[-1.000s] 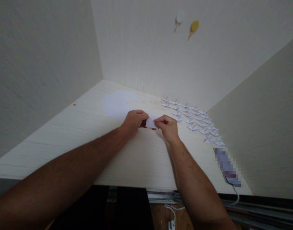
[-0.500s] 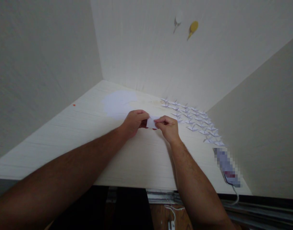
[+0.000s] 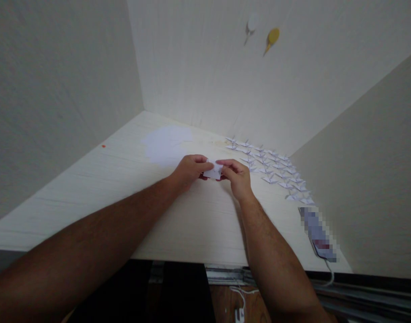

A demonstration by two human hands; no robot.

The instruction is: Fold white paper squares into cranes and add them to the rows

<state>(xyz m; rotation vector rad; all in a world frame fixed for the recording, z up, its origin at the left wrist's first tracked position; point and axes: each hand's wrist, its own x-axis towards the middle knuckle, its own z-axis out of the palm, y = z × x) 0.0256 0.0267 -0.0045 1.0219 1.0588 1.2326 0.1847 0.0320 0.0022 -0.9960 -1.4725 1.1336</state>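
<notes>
A small piece of white paper (image 3: 212,172) is held between my two hands, above the pale tabletop (image 3: 188,224). My left hand (image 3: 191,170) grips its left side, the thumb lying on the face of the paper. On the opposite side, my right hand (image 3: 237,176) pinches the right edge between thumb and fingers. The fingers behind the paper are partly hidden. Folded white paper cranes (image 3: 269,180) stand in rows just to the right of my right hand. Beyond my left hand lie loose white paper sheets (image 3: 167,143), spread over one another.
A phone-like device (image 3: 316,235), its screen blurred out, lies at the right with a white cable (image 3: 332,274). Walls enclose the table on three sides. A yellow hook (image 3: 273,36) and a white hook (image 3: 251,23) are on the back wall. A tiny orange bit (image 3: 103,146) lies at left.
My right thumb and fingers have shifted from the paper's upper face to its right edge. My left thumb has moved further onto the paper, which now looks flatter and wider.
</notes>
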